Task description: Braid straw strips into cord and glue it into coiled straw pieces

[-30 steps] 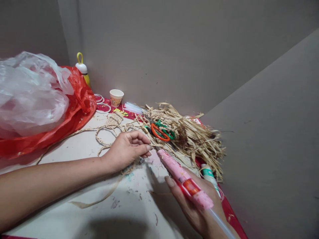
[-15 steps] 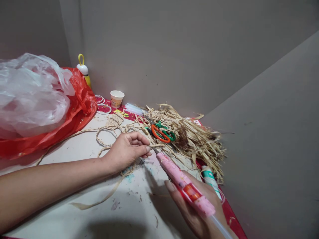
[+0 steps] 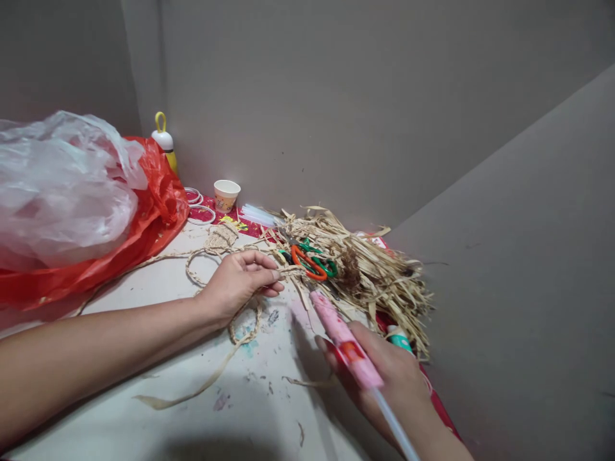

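White tabletop point(image 3: 177, 352), braided cord point(image 3: 291, 271) in left grip point(image 3: 237, 283).

Braided cord point(image 3: 291, 271) at left fingers point(image 3: 275, 282): fibrous, rough, matt. Plastic bags point(image 3: 72, 192) left of these fingers: crinkled, glossy. Straw bundle point(image 3: 379, 269) beyond right fingers point(image 3: 353, 328): dry, coarse. Paper cup point(image 3: 225, 197): matt.

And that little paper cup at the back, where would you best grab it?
I'd lightly hold the paper cup around its sides, below the rim, coming from the front and slightly above. It stands upright, with the wall behind it and white rings to its left.
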`<action>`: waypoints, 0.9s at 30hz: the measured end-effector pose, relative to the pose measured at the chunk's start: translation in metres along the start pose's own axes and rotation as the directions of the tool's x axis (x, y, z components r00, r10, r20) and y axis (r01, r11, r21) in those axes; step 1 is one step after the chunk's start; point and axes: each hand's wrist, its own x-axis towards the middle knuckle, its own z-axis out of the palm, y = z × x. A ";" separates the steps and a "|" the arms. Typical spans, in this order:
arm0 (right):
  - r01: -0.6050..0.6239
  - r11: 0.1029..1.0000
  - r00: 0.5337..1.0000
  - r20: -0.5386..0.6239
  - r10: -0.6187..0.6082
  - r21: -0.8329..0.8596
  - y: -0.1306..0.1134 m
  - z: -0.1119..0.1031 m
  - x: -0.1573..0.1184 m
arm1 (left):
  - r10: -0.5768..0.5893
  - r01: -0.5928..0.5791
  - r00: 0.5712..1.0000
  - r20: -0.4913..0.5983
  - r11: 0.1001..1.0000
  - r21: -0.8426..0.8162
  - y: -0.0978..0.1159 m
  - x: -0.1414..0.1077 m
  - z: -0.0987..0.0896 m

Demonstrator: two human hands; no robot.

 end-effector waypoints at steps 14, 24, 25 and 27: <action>-0.256 0.943 0.936 0.298 0.187 0.211 0.016 -0.012 0.014 | -0.190 0.216 0.959 0.212 0.970 -0.107 -0.002 -0.014 0.005; -0.039 0.786 0.994 -0.053 0.092 0.617 -0.008 -0.012 -0.002 | -0.262 0.316 0.886 0.382 0.945 -0.085 -0.012 -0.036 0.015; -0.028 0.804 0.995 -0.061 0.080 0.595 -0.007 -0.011 -0.004 | -0.264 0.317 0.883 0.388 0.945 -0.079 -0.011 -0.037 0.016; -0.010 0.824 0.996 -0.072 0.061 0.566 -0.005 -0.010 -0.005 | -0.274 0.317 0.880 0.389 0.947 -0.050 -0.009 -0.039 0.018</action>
